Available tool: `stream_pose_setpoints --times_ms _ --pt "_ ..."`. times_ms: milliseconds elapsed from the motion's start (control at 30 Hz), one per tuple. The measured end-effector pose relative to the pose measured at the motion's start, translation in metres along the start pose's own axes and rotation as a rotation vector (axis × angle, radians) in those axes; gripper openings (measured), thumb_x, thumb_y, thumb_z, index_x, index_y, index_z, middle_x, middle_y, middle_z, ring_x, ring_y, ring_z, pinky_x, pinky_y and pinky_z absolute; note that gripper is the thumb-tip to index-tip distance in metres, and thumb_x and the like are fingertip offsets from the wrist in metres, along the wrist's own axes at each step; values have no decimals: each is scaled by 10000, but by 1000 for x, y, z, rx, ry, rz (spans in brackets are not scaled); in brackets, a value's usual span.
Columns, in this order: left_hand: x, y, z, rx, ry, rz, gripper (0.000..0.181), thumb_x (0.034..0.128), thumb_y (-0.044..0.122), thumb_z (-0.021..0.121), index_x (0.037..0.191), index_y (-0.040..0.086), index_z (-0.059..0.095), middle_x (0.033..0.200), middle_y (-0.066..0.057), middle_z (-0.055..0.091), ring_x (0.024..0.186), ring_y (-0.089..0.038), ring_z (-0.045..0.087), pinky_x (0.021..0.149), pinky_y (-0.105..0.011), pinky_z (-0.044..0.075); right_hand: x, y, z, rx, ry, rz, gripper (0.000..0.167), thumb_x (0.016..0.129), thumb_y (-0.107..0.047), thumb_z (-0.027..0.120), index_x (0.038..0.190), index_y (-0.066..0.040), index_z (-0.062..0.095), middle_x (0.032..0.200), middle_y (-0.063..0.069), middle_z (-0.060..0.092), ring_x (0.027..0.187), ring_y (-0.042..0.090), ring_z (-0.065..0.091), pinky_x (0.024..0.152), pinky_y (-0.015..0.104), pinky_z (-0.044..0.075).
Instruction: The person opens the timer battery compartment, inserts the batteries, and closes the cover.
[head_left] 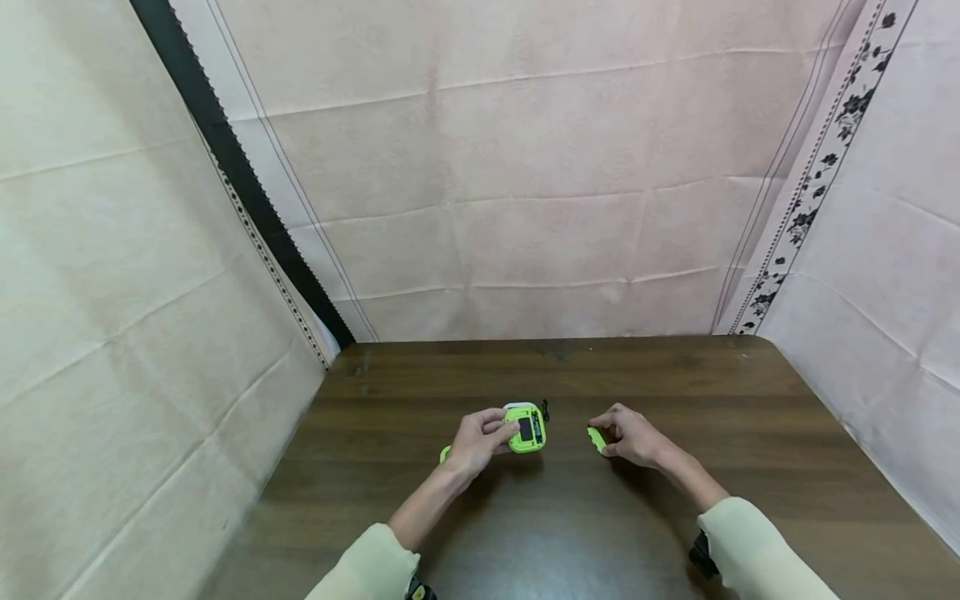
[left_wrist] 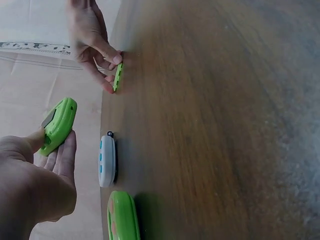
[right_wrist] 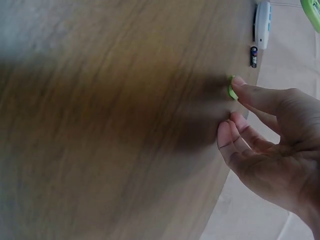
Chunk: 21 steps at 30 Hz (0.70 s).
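My left hand [head_left: 476, 439] holds a bright green handheld device [head_left: 529, 442] above the table, thumb on its near face. That face has a dark rectangle and a slot with what looks like a battery inside. To the right, my right hand [head_left: 636, 439] pinches a small, thin green battery cover [head_left: 597, 439] with notched edges, apart from the device. In the left wrist view, the cover [left_wrist: 118, 77] stands edge-on between thumb and fingertips. A white device [left_wrist: 107, 161] with blue buttons lies on the table beyond the left hand.
Another green device [left_wrist: 123, 216] with pinkish pads lies on the brown wooden table [head_left: 480, 533], partly behind the left hand in the head view. A small dark battery [right_wrist: 254, 57] lies near the white device. Pale cloth [head_left: 525, 167] hangs behind the table and along both sides.
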<state>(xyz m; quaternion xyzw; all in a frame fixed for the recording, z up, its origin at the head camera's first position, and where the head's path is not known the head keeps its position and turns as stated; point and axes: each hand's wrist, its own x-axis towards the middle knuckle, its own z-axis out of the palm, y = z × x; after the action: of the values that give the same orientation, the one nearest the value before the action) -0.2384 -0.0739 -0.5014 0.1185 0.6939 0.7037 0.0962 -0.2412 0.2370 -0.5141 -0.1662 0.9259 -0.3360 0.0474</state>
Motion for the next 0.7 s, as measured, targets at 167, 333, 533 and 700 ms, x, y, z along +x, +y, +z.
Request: stream_pose_setpoints --times_ms 167,333,533,700 --pt "-3 1 -1 13 -12 -14 321 1020 23 701 1285 -144 629 1173 -303 732 1001 -253 751 849 -371 638 3 1 1 -14 -12 -16 457 862 52 847 1298 29 709 1073 134 561 877 255 530 746 365 493" --pt "-3 1 -1 6 -19 -2 318 1020 23 701 1280 -146 631 1172 -319 726 987 -250 753 843 -373 640 4 4 0 4 21 -42 452 815 69 876 1235 23 715 1033 143 581 864 267 555 731 351 504" --pt "-3 1 -2 8 -24 3 324 1021 30 704 1280 -149 631 1166 -308 731 993 -280 757 838 -373 641 5 7 2 108 58 -56 441 792 128 858 1188 17 698 1025 143 653 865 266 605 702 314 524" --pt "-4 -1 -1 14 -14 -2 353 1019 39 712 1304 -149 621 1192 -333 713 1027 -327 755 849 -385 640 5 12 7 180 129 -80 334 850 157 789 1140 8 716 973 95 713 862 219 682 688 276 559"
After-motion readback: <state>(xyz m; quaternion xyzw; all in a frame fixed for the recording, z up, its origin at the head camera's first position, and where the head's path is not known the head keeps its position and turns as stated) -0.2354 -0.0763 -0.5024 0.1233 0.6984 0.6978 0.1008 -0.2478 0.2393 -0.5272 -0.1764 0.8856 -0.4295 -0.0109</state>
